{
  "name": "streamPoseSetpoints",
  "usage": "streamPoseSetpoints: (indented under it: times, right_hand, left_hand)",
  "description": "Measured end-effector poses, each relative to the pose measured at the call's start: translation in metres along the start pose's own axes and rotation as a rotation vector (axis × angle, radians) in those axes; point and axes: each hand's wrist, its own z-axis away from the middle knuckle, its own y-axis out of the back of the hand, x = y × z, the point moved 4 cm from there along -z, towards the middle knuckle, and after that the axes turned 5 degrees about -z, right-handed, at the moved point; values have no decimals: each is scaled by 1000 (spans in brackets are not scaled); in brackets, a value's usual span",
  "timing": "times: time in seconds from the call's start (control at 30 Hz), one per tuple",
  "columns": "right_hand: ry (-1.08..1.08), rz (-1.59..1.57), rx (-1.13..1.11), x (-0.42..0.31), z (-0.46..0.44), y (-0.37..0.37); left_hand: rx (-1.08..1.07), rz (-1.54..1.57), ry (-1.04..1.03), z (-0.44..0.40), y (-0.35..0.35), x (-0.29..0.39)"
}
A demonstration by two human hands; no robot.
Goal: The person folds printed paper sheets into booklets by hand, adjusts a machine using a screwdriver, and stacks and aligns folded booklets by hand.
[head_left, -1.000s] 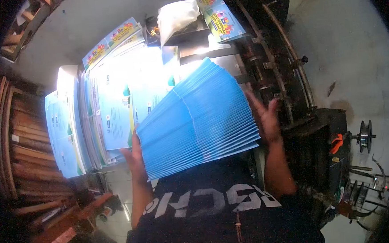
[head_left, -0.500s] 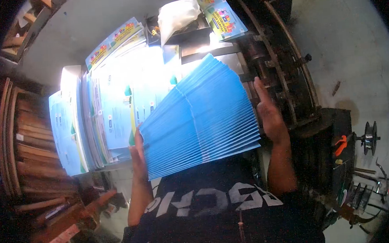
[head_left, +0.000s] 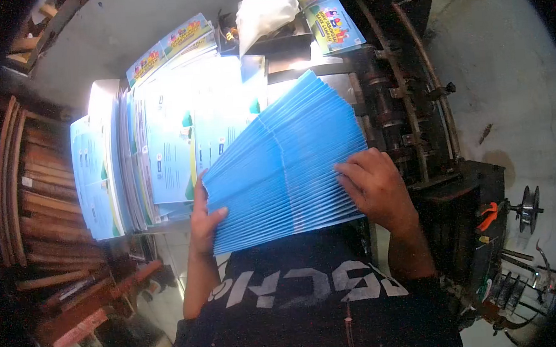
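Note:
A thick fan of blue paper sheets [head_left: 290, 166] is held up before my chest, its layered edges spread toward me. Round its left edge my left hand [head_left: 203, 224] is closed, thumb on top and fingers partly hidden behind. My right hand [head_left: 381, 189] lies over the right edge, fingers curled and thumb and forefinger pinched at the sheets' edges. Beyond the fan, stacks of printed light-blue covers [head_left: 171, 148] fill the work surface, partly washed out by glare.
A dark machine with rollers [head_left: 381, 97] stands to the right. At the back are a white plastic bag [head_left: 267, 18] and yellow-blue printed covers [head_left: 334, 25]. Wooden slats [head_left: 50, 194] line the left. An orange-handled tool [head_left: 487, 217] is at the lower right.
My right hand has come in from beside the fan, straight-fingered before, and now curls onto its right edge. My left thumb now rests on top of the sheets.

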Motion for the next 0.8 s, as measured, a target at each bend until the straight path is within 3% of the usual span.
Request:
streamPoseSetpoints:
  times: [0.6,0.8]
  right_hand:
    - [80,35,-153,-10,-6,-3]
    - [75,30,-329,-15,-11,-1]
  left_hand:
    - [-99,20,-87,13,-5,-1]
    - [-101,27,-72,14,-3,-3]
